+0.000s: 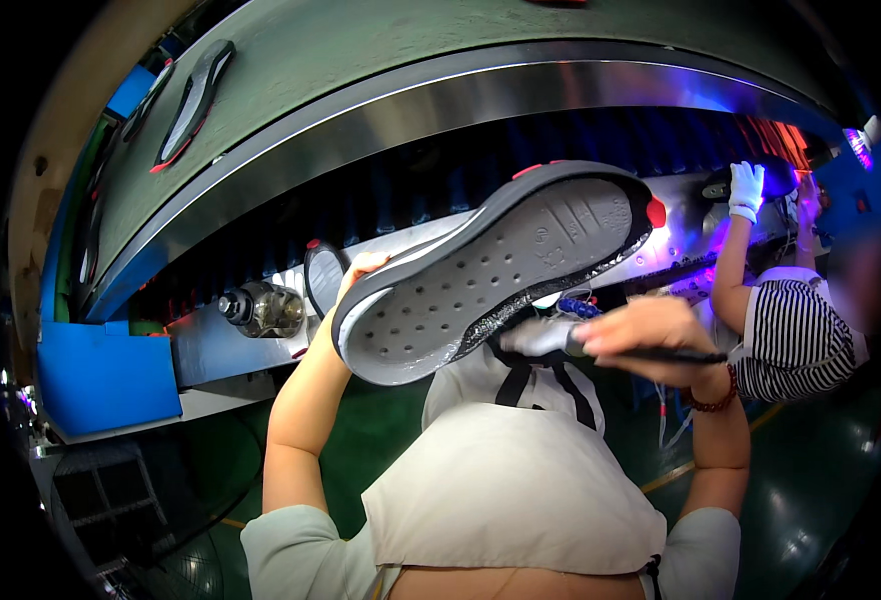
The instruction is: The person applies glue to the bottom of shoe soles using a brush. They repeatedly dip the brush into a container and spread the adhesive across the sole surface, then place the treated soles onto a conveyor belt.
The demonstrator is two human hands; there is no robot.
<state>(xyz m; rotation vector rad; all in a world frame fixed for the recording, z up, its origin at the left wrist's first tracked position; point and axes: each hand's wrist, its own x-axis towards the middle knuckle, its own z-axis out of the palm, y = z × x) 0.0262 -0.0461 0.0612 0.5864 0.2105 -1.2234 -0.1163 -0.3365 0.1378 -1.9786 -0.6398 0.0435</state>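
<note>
A large grey shoe sole (pixel 491 270) with a dark rim and red accents is held up in front of me, its hollow, dotted inner side facing me. My left hand (pixel 359 270) grips it at the left edge, most of the fingers hidden behind it. In my right hand (pixel 651 332), blurred by motion, is a brush (pixel 543 338) with pale bristles and a dark handle. The bristles are just below the sole's lower edge; whether they touch it I cannot tell. A wet-looking gloss runs along that black edge.
Beyond a steel rail lies a green conveyor belt (pixel 411 60) carrying soles (pixel 196 105). On the metal ledge below stand a clear jar (pixel 269 310) and another sole (pixel 325 278). At right, a person in a striped top reaches a gloved hand (pixel 747 188) toward a dark sole under purple light.
</note>
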